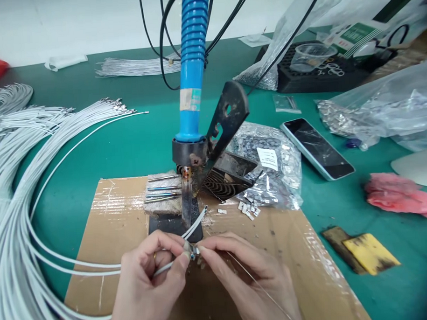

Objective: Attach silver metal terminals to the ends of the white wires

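Note:
My left hand [152, 276] is closed in a pinch on a white cable [164, 268] near its end, just above the cardboard. Facing it, my right hand [250, 273] pinches a small shiny metal connector [193, 251] at the cable's end. Fingertips hide part of the connector, and its exact shape is unclear. A thin wire [262, 285] runs along my right hand; I cannot tell whether the fingers grip it. More white cable ends [198, 224] stick out beyond my left fingers. Close behind stands a soldering iron with a blue handle [193, 76], its dark tip [187, 207] pointing down.
Bundles of white cables [12, 223] curve along the left. Small metal pieces [248, 208] lie on the cardboard [121, 219] near a bubble-wrap bag [282, 176]. A phone [318, 149], a yellow sponge [371, 253] and a pink cloth [400, 195] are at right.

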### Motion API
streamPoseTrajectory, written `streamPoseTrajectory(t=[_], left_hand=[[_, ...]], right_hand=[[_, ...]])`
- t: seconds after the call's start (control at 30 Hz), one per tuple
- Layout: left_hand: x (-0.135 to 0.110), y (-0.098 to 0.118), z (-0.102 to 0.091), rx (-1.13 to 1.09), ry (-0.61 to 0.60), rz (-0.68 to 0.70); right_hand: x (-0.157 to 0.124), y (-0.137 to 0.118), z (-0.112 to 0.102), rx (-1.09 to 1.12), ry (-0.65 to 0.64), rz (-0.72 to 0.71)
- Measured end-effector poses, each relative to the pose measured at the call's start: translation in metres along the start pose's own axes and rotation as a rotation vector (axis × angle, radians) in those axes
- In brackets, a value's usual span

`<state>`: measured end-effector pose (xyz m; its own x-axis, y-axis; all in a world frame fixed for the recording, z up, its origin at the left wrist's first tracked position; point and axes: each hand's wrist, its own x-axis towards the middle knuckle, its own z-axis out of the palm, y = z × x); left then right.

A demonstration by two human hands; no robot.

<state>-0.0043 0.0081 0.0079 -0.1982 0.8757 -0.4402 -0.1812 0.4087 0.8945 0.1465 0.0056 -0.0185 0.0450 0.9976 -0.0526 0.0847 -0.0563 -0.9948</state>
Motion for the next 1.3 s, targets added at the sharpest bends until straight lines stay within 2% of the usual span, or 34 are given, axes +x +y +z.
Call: streamPoseTrajectory(t=[0.1,0.27,0.47,0.67,1.0,1.2,1.3], left_hand=[[-0.0015,0.0003,0.0022,0.017,0.009,0.022],[-0.0001,-0.0025,-0.0010,0.046,-0.002,0.027],[-0.0001,-0.0029,-0.0016,0.089,-0.007,0.031],[-0.0004,-0.0005,-0.0014,0.117,-0.016,0.030],[0.0000,0.0009,-0.0008,0.101,-0.011,0.034],[0.0019,-0.0005,-0.0015,0.111,-0.018,0.034],[0.0027,-0.0009,0.0010,0.086,-0.008,0.028]], right_hand=[[0.0006,-0.0018,-0.0003,0.024,-0.049,0.032],[0.0002,-0.0036,0.0013,0.054,-0.026,0.062],[0.0016,-0.0025,-0.0029,0.050,-0.112,0.043],[0.0024,-0.0016,-0.0070,0.000,-0.141,0.003],[0.0024,-0.0023,-0.0038,0.043,-0.088,-0.017],[0.0026,0.0002,-0.0068,-0.023,-0.135,-0.045],[-0.0011,0.0022,-0.0052,-0.104,-0.039,-0.123]])
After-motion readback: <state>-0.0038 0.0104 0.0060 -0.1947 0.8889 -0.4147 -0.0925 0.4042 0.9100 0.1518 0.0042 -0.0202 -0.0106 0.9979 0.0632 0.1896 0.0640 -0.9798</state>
